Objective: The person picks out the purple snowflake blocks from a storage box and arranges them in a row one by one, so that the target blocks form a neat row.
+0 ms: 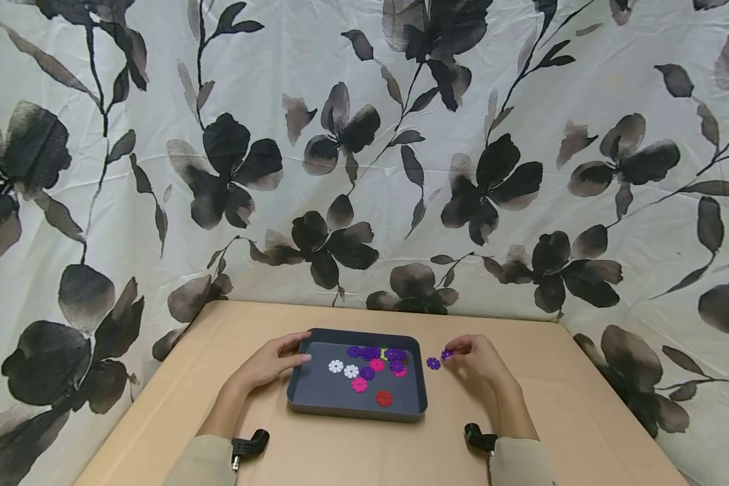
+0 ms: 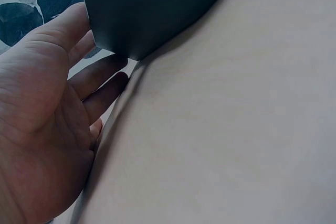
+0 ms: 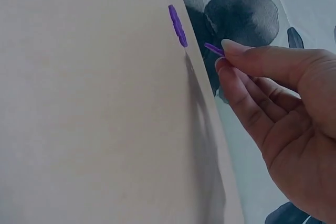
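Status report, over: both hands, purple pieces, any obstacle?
Left hand holds tray. Right hand pinches purple piece. Another purple piece on table beside tray. No obstacle visible.

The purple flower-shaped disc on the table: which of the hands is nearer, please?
The right hand, beside the disc; the left hand is across the grey rectangular tray from it.

place: room type unclear | signs: creased floral cloth [image 1: 401, 202] behind tan table [image 1: 583, 418]

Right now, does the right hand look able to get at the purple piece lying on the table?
Probably yes: the lying piece is close to the right hand, and nothing visible blocks the way, though the other purple piece, pinched in that hand, may hinder it.
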Tool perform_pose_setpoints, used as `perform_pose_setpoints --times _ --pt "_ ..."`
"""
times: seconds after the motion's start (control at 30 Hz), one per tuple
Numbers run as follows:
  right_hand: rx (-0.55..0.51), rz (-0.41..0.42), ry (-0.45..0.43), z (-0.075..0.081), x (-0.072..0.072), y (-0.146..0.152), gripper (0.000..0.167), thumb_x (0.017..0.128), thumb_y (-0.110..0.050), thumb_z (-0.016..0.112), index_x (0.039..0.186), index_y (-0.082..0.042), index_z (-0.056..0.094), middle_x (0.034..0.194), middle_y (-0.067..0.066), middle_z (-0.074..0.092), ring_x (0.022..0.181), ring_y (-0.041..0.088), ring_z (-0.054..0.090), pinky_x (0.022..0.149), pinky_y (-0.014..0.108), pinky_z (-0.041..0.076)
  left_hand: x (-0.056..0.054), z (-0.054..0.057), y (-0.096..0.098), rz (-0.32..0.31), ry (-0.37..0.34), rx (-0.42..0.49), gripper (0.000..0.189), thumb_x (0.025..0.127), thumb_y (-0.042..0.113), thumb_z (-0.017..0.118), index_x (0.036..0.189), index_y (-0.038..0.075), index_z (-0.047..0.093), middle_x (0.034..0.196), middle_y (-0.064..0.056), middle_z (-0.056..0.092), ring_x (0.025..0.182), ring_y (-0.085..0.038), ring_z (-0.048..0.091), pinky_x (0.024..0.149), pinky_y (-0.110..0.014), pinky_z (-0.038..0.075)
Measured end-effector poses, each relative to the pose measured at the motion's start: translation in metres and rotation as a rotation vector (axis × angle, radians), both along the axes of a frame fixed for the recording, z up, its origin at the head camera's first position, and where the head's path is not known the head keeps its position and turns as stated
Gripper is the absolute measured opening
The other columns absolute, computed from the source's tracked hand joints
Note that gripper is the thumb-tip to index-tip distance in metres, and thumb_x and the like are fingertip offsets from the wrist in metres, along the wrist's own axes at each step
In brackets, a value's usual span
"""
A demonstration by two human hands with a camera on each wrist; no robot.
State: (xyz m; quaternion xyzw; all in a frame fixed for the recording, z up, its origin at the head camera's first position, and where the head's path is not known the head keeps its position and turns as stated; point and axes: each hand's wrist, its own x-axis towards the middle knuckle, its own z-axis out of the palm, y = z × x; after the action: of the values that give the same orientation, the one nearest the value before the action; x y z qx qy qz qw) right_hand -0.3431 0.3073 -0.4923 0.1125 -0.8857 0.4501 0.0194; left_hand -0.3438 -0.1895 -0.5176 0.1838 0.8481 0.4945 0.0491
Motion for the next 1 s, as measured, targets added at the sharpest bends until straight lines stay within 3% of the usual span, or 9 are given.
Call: perform_pose_setpoints --times 0.27,0.67,1.0 --pt "0.023 -0.021 -0.034 -0.004 0.002 0.008 0.019 0.087 0.0 0.08 0.105 0.004 0.077 0.101 0.016 0.077 0.087 0.016 0.066 0.076 0.023 0.053 0.0 -0.002 0.003 0.004 -0.017 0.021 0.068 0.094 0.04 0.078 0.153 0.017 0.053 0.162 -0.006 0.048 0.153 -0.029 0.039 0.127 -0.05 0.03" --pt "0.045 -0.039 -0.09 -0.005 0.002 0.001 0.015 0.087 0.0 0.081 0.101 0.0 0.078 0.094 0.009 0.076 0.084 0.017 0.063 0.075 0.025 0.051 0.001 -0.004 -0.002 0.002 0.018 0.019 0.066 0.096 0.039 0.075 0.154 0.016 0.052 0.162 -0.008 0.047 0.152 -0.033 0.04 0.125 -0.053 0.031" --pt "0.115 -0.085 -0.062 -0.007 0.003 -0.002 0.012 0.089 -0.002 0.079 0.1 -0.002 0.077 0.089 0.005 0.073 0.081 0.018 0.06 0.073 0.029 0.049 0.001 -0.003 0.0 -0.001 0.012 0.014 0.068 0.095 0.039 0.076 0.154 0.015 0.052 0.162 -0.009 0.047 0.154 -0.032 0.038 0.126 -0.053 0.03"
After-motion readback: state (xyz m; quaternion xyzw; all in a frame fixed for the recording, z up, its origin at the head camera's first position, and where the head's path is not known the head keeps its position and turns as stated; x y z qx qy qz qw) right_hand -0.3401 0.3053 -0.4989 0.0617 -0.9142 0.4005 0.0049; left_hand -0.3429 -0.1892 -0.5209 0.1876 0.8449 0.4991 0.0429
